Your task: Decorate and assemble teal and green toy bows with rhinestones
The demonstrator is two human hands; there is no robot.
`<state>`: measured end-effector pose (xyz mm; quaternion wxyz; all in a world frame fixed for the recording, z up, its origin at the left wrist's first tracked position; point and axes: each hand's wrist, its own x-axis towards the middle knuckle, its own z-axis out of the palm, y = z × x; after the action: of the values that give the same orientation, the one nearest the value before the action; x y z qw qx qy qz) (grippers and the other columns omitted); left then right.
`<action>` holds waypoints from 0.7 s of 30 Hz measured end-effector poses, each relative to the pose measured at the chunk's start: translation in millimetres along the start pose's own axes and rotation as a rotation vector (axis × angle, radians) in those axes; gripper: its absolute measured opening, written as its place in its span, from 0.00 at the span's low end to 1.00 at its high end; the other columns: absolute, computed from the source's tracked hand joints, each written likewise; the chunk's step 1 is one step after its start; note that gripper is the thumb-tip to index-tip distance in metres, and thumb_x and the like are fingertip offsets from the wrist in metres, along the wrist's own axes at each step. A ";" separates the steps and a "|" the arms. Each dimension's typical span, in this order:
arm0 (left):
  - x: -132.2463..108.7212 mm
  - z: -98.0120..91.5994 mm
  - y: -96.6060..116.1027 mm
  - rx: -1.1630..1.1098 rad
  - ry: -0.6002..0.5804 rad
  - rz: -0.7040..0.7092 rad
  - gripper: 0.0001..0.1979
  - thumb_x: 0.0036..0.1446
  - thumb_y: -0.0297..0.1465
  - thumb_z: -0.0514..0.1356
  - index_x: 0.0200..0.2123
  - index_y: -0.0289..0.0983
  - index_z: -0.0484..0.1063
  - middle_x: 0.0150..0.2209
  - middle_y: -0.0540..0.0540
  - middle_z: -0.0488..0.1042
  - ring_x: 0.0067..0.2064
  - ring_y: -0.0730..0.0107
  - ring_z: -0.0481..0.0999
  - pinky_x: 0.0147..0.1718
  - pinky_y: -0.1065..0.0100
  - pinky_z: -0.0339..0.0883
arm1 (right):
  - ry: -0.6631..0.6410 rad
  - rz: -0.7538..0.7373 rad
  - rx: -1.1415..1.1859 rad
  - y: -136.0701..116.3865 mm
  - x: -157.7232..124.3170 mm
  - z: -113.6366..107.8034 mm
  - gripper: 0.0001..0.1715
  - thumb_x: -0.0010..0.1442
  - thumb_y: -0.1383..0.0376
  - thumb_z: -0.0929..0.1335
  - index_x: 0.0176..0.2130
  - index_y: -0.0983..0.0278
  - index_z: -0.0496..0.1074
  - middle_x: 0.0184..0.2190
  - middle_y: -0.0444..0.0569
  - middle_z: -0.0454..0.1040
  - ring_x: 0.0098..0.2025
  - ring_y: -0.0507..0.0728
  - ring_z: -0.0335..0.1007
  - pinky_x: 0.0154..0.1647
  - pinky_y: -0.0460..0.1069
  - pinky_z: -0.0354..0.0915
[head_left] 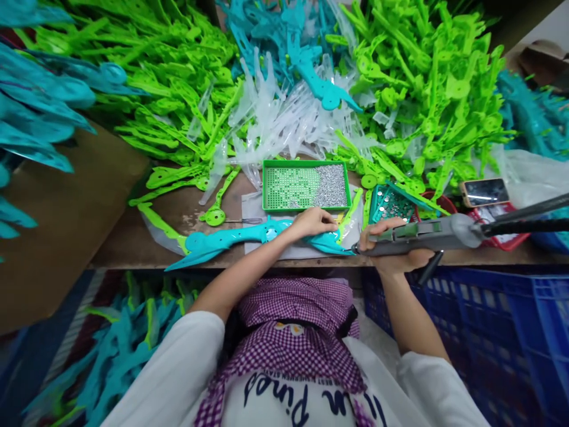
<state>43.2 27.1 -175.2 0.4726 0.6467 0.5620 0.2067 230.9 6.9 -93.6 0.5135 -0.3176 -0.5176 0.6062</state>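
The nearer left hand (313,224), pinch unclear, is over the crosswise turquoise plastic piece (233,236) mid-frame; the right hand (395,261) clasps a power screwdriver (444,235).

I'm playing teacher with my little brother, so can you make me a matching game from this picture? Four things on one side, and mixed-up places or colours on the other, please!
Things
1. Gray power tool
2. Long blue piece
3. Silver bits
4. Apron

Places or colours
A. At the right end of the green tray
B. Purple and white checks
C. In the right hand
D. Under the left hand

Right pairs: 1-C, 2-D, 3-A, 4-B
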 end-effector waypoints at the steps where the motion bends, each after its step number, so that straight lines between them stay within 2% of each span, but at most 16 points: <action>1: 0.0 0.2 -0.1 0.002 0.001 -0.003 0.14 0.52 0.40 0.64 0.39 0.39 0.81 0.39 0.45 0.81 0.39 0.65 0.77 0.37 0.69 0.65 | -0.009 -0.022 0.010 5.7 1.2 -1.5 0.40 0.34 0.27 0.65 0.28 0.56 0.76 0.12 0.41 0.64 0.14 0.55 0.62 0.12 0.50 0.58; 5: 0.1 0.9 -1.8 0.012 -0.003 -0.002 0.14 0.52 0.40 0.64 0.39 0.39 0.81 0.38 0.45 0.81 0.39 0.66 0.77 0.37 0.69 0.65 | -0.035 -0.044 0.037 20.0 4.1 -2.4 0.39 0.36 0.28 0.65 0.27 0.57 0.74 0.11 0.41 0.64 0.12 0.54 0.61 0.11 0.49 0.58; 9: -0.2 1.0 -2.1 0.020 0.020 -0.002 0.15 0.52 0.40 0.64 0.39 0.39 0.81 0.38 0.45 0.81 0.38 0.66 0.77 0.35 0.70 0.64 | -0.001 -0.030 0.047 18.7 -1.2 4.8 0.37 0.37 0.30 0.67 0.26 0.59 0.72 0.13 0.41 0.64 0.13 0.54 0.63 0.11 0.48 0.58; 15: -0.5 0.8 -0.3 0.033 0.027 -0.028 0.15 0.51 0.41 0.64 0.39 0.38 0.81 0.36 0.46 0.81 0.36 0.67 0.76 0.34 0.71 0.64 | -0.016 0.028 0.047 11.4 0.6 14.5 0.40 0.31 0.28 0.67 0.23 0.60 0.65 0.11 0.39 0.60 0.17 0.57 0.67 0.16 0.51 0.65; 21: 0.5 0.9 1.1 0.060 0.016 -0.033 0.15 0.51 0.41 0.64 0.39 0.39 0.81 0.35 0.46 0.81 0.35 0.68 0.76 0.33 0.71 0.63 | -0.080 0.071 0.042 14.6 2.6 17.9 0.40 0.28 0.29 0.69 0.22 0.60 0.64 0.11 0.38 0.58 0.18 0.57 0.67 0.17 0.51 0.66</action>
<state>44.7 27.3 -174.8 0.4520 0.6493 0.5824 0.1871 209.5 4.9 -102.4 0.4770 -0.3005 -0.5133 0.6471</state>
